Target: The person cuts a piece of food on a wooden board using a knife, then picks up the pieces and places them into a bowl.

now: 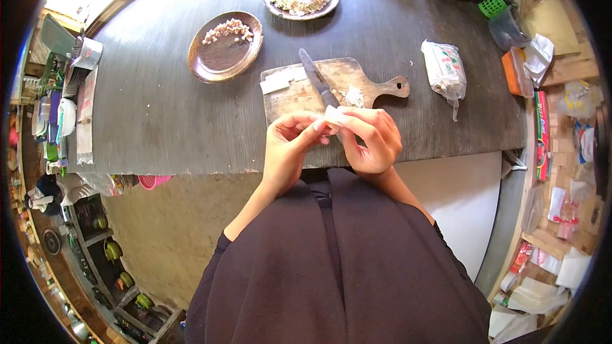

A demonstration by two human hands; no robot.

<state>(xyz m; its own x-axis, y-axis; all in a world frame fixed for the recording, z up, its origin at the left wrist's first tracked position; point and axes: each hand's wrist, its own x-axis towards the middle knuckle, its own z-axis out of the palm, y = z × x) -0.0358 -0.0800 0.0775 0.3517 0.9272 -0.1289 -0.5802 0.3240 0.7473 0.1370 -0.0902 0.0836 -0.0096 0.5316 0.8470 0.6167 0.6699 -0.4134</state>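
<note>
on the table (pixel 159 99), a brown plate (pixel 220 60) of chopped bits (pixel 229 30); the left hand (pixel 290 146), pinched nearly closed on a small pale piece (pixel 332 117), too covered to identify, near the cutting board (pixel 296 98); the right hand (pixel 371 142), pinching it too; a packet (pixel 444 69).

Left forearm (pixel 249 207) and right forearm (pixel 407 199) bare below dark sleeves, stretched forward, angled inward. Hands together just over near edge of table (pixel 172 130), around middle of that edge. Left hand (pixel 287 148): fingers curled, thumb and fingertips in pinch. Right hand (pixel 375 143): fingers bent, tips drawn in, meeting left hand's fingertips.
</note>
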